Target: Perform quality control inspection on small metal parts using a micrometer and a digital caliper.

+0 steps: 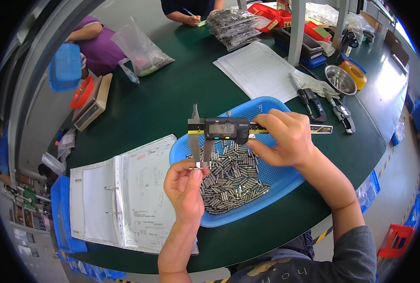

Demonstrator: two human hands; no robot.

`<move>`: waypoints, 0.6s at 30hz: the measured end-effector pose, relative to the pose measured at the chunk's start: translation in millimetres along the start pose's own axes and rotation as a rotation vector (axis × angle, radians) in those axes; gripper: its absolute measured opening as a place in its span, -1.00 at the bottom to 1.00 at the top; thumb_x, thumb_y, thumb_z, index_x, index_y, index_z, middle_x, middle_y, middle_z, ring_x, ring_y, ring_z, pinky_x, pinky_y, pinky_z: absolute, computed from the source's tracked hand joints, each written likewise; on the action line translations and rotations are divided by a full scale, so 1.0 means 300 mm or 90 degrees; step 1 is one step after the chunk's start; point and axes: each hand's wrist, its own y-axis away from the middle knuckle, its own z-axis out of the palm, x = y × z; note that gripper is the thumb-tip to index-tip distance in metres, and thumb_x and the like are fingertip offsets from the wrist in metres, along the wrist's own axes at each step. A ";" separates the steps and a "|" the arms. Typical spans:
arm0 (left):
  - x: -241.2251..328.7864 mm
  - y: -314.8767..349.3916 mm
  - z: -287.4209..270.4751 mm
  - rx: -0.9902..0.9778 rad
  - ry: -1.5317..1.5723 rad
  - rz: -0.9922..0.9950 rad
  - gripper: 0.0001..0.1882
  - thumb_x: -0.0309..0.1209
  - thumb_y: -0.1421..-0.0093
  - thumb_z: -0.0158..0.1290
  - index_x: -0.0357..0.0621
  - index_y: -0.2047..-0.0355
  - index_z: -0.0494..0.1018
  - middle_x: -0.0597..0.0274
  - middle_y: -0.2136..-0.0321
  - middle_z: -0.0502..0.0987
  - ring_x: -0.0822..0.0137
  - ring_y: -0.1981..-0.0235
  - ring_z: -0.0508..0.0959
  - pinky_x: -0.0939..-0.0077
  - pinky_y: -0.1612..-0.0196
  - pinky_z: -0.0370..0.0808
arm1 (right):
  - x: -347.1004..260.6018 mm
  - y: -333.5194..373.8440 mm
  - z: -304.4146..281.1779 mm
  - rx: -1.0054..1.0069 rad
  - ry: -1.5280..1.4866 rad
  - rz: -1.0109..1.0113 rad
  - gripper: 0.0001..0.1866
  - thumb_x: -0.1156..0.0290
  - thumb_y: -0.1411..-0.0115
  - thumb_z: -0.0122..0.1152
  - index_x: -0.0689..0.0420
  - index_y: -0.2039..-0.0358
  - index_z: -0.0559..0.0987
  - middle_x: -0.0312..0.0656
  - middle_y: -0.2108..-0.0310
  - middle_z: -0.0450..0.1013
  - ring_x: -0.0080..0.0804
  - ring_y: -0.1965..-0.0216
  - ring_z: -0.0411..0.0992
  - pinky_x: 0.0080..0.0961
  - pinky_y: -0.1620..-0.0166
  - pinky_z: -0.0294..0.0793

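My right hand [288, 137] grips the beam of a digital caliper [228, 129], thumb below and fingers above, holding it level over a blue perforated basket [280, 181]. Its jaws point down toward my left hand [185, 188]. Between thumb and fingertips, the left hand pinches a small metal pin [199, 166] at the jaw tips; the fingers partly hide it. Many similar small metal pins [233, 181] lie heaped in the basket beneath the caliper.
Left of the basket lies an open ring binder [125, 198] with drawings. Paper sheets [257, 70], micrometers [343, 115], a metal bowl [340, 79] and bagged parts [233, 28] are farther back. A scale [93, 104] stands at left. Two other people are across the table.
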 end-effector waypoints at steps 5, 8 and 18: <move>0.000 -0.001 0.000 -0.006 -0.001 0.025 -0.86 -0.55 -0.05 -0.03 -0.33 0.35 0.34 0.14 0.42 0.45 0.41 0.41 0.45 0.55 0.28 0.41 | -0.018 -0.006 -0.012 -0.037 -0.031 0.038 -0.69 0.30 0.25 0.28 0.20 0.49 0.45 -0.25 0.66 0.32 -0.35 0.73 0.30 -0.53 0.69 0.24; 0.001 0.000 0.002 -0.010 0.002 0.032 -0.86 -0.56 -0.05 -0.03 -0.34 0.35 0.34 0.14 0.42 0.45 0.42 0.41 0.45 0.56 0.28 0.42 | -0.011 0.000 -0.008 -0.040 -0.029 0.041 -0.68 0.29 0.25 0.28 0.20 0.48 0.45 -0.26 0.67 0.32 -0.35 0.74 0.30 -0.53 0.69 0.24; 0.001 -0.001 -0.001 -0.016 0.001 0.036 -0.85 -0.57 -0.06 -0.03 -0.34 0.33 0.34 0.13 0.41 0.45 0.42 0.40 0.45 0.57 0.28 0.42 | -0.010 -0.004 -0.006 -0.024 -0.013 0.056 -0.68 0.23 0.28 0.32 0.15 0.57 0.46 -0.27 0.75 0.28 -0.37 0.78 0.26 -0.55 0.72 0.20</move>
